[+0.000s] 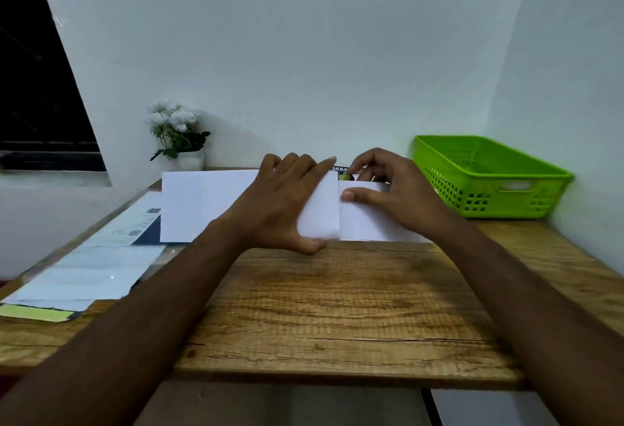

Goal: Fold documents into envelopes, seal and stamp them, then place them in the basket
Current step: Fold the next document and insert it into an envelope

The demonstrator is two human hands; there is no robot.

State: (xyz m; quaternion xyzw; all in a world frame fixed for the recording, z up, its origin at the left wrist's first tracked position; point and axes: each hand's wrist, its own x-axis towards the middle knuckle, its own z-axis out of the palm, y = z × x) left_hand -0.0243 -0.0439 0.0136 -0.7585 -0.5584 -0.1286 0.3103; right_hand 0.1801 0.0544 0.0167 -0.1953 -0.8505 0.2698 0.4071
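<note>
From the head camera, both hands work just left of the green basket [489,189], which sits at the table's [337,307] far right corner. The left hand [283,202] grips the folded document [319,213], fingers laid over its top and thumb tucked under its near edge. The right hand [398,192], closer to the basket, pinches the envelope [368,223], with the thumb on its face and the curled fingers at its far edge. The document's leading edge meets the envelope's left end. Whether it has entered the mouth I cannot tell. To do this well, I judge the right fingers should hold the mouth open while the left hand feeds the sheet in straight, edges parallel, so that no corner catches or crumples. The basket shows no envelope in the part of its inside that is visible, and its floor is mostly hidden by the near wall. Farther left of the basket lies a paper stack [91,267], with a flower pot [189,159] against the wall beyond it.
</note>
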